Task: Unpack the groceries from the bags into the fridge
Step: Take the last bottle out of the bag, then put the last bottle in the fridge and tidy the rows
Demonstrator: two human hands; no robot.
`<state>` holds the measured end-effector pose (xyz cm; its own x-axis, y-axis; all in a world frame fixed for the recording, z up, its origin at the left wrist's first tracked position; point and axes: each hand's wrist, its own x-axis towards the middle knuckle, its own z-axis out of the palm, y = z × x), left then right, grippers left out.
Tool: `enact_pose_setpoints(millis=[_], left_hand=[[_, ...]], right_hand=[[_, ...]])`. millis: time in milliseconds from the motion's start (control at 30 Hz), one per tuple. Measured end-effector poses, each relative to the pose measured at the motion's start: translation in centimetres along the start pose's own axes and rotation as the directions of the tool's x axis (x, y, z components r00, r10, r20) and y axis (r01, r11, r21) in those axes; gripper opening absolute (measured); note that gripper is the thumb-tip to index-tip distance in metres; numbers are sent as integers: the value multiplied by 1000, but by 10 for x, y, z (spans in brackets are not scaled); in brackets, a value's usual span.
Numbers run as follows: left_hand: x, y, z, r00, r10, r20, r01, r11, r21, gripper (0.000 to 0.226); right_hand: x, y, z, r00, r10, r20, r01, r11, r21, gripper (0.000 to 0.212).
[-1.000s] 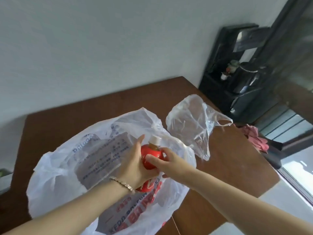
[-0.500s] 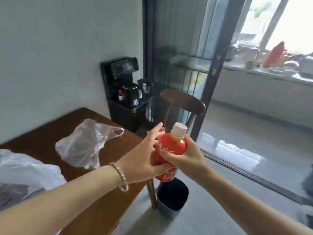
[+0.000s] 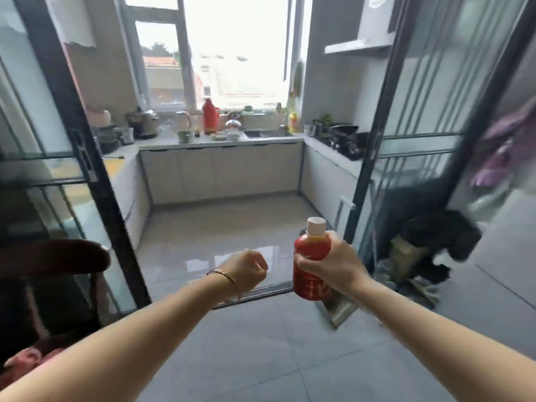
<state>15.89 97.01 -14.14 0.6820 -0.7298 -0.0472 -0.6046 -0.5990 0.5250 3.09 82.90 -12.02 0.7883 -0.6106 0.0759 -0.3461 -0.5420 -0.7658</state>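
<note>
A red drink bottle (image 3: 311,274) with a white cap stands upright in the air, and my right hand (image 3: 333,264) grips it around the middle. My left hand (image 3: 246,268) hangs to the left of the bottle, apart from it, with its fingers curled and nothing in them. A thin bracelet sits on the left wrist. No fridge and no grocery bags are in view.
Ahead is a kitchen through an open black-framed sliding glass door (image 3: 87,158), with a counter (image 3: 220,140) full of pots and a red thermos. A dark wooden chair (image 3: 55,256) stands at left. A black dog (image 3: 435,242) is at right by the door frame.
The view has swung right from the table and bags to the kitchen doorway. My left hand has let go of the bottle; my right hand alone carries it.
</note>
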Motion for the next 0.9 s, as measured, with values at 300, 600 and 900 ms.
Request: enact_pose_setpoints(millis=[300, 600, 900], left_hand=[[230, 216, 42, 835, 483, 262, -549, 752, 364, 31], [322, 438, 97, 705, 617, 349, -665, 746, 25, 28], [387, 618, 170, 561, 802, 204, -822, 569, 23, 22]], right_hand=[[99, 90, -197, 834, 263, -485, -310, 951, -18, 57], [104, 157, -357, 435, 369, -821, -575, 816, 62, 60], [116, 244, -514, 311, 306, -900, -624, 780, 50, 52]])
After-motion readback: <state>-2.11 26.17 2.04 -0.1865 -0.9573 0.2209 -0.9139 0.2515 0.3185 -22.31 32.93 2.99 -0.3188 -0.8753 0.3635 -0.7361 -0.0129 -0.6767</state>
